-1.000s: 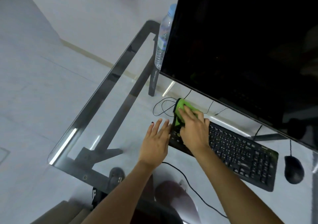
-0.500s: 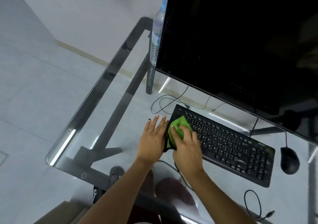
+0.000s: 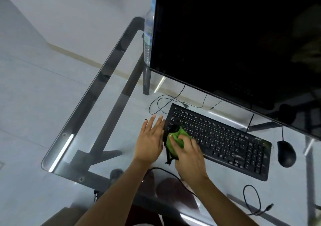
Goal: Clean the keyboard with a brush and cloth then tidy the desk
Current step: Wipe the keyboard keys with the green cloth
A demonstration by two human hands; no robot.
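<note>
Over the last second the green cloth (image 3: 175, 143) had travelled from the far-left corner of the keyboard (image 3: 224, 139) back to its near-left edge, which I judge to mean one wiping pass down the left end was finished, with the keys to the right not yet wiped.

The left hand (image 3: 150, 139) lay flat and released on the glass desk (image 3: 97, 121), fingers spread and pointing away, its edge touching the keyboard's left end as a brace. Just to its right, the right hand (image 3: 188, 154) was clenched on the bunched cloth, pressing it on the near-left keys, wrist angled in from the near side. The mouse (image 3: 286, 153) sat well right of the keyboard.
</note>
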